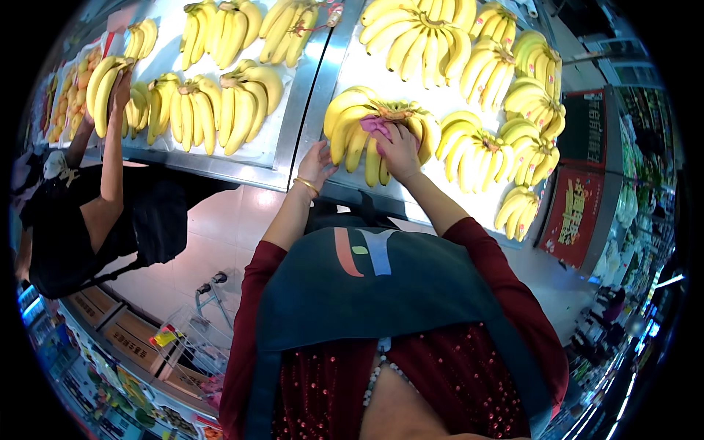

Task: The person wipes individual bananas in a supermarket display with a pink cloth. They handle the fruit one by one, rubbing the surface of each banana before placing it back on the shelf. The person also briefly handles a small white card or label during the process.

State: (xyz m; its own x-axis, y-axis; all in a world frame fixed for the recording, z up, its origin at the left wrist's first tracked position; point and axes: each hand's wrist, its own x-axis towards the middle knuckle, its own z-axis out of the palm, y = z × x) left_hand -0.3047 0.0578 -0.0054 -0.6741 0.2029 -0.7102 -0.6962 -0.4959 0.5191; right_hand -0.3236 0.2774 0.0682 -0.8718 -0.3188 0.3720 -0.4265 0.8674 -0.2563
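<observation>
A large bunch of yellow bananas [356, 146] lies on the white-lined display stand in front of me. My right hand [399, 149] grips a purple cloth [376, 125] and presses it against the bananas just below their joined stems. Part of the cloth is hidden beneath my fingers. At the stand's front edge, my left hand [318, 165] is beside the bunch's left side, fingers apart and nothing in them. Whether its fingertips touch the lowest left bananas cannot be made out.
More banana bunches [477, 154] lie right and behind. Across a metal divider [308, 104] are further bunches [193, 113]. At the left another person's hands [122, 91] hold a bunch [102, 96]. A shopping cart [192, 335] stands behind me; a red sign [572, 212] is at right.
</observation>
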